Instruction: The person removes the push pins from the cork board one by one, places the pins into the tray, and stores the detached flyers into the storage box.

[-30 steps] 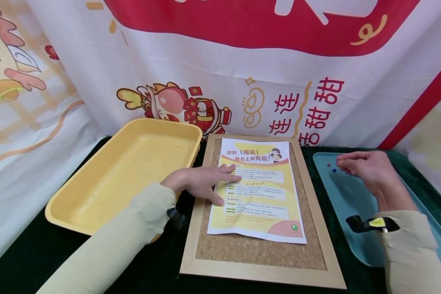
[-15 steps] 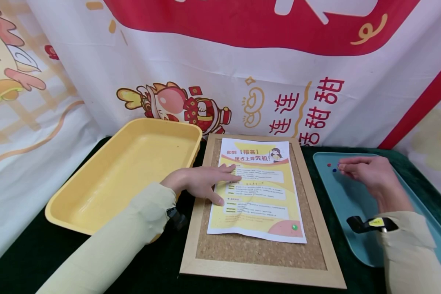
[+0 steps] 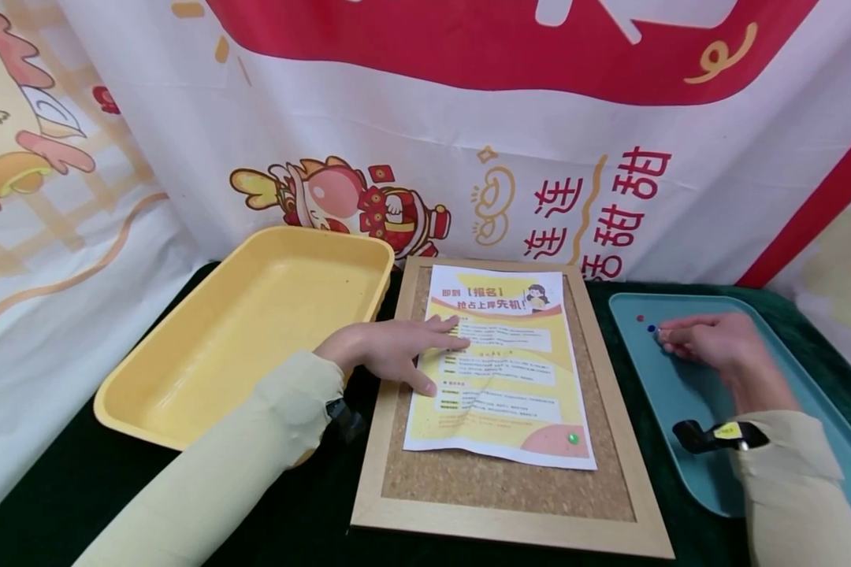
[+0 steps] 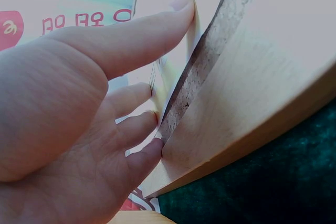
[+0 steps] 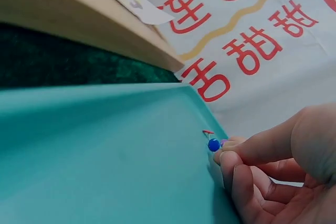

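My left hand (image 3: 404,350) lies spread on a yellow printed sheet (image 3: 499,402), its fingertips touching the paper's left part. The sheet lies on a wood-framed cork board (image 3: 510,492), and a green thumbtack (image 3: 573,439) sits at its lower right corner. In the left wrist view, the thumb and fingers (image 4: 136,93) reach onto the sheet near the frame. Over the blue tray (image 3: 702,457), my right hand (image 3: 716,346) pinches a small purple thumbtack (image 5: 224,141), mostly hidden by the fingertips. Close to them lie a blue thumbtack (image 5: 213,144) and a red thumbtack (image 5: 208,131).
A large yellow plastic basin (image 3: 255,315) stands left of the board, partly behind the left forearm. Dark green cloth (image 3: 276,520) covers the table. A printed white and red banner (image 3: 397,110) hangs behind everything.
My right hand has come down slightly and nearer the front of the tray, its fingers still pinched together. The left hand stays on the sheet. The head view has shifted a little.
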Demonstrator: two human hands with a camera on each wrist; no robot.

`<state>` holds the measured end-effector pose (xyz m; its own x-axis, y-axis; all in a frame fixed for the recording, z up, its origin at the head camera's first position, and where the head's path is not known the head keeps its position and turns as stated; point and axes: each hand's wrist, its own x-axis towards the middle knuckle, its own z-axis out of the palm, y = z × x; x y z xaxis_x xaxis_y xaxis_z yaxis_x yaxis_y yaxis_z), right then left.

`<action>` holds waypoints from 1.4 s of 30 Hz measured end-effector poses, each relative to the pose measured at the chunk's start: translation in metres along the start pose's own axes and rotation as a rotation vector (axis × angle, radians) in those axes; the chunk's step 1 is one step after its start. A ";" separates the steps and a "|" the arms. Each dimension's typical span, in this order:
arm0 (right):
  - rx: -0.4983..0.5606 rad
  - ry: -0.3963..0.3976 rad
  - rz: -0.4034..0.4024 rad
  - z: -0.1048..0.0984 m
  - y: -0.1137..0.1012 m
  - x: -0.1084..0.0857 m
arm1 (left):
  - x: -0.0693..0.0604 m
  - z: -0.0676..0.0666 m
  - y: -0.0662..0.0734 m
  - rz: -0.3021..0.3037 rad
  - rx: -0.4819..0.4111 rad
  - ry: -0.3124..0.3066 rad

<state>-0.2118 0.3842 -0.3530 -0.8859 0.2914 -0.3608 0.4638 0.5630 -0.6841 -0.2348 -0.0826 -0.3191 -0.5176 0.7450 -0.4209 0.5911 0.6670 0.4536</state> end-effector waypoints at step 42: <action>-0.109 -0.122 -0.046 -0.008 -0.001 0.004 | -0.001 -0.001 0.002 -0.005 -0.001 0.001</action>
<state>-0.2153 0.3909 -0.3489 -0.8961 0.1714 -0.4093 0.4137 0.6563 -0.6309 -0.2337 -0.0818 -0.3174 -0.5208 0.7419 -0.4223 0.5881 0.6704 0.4525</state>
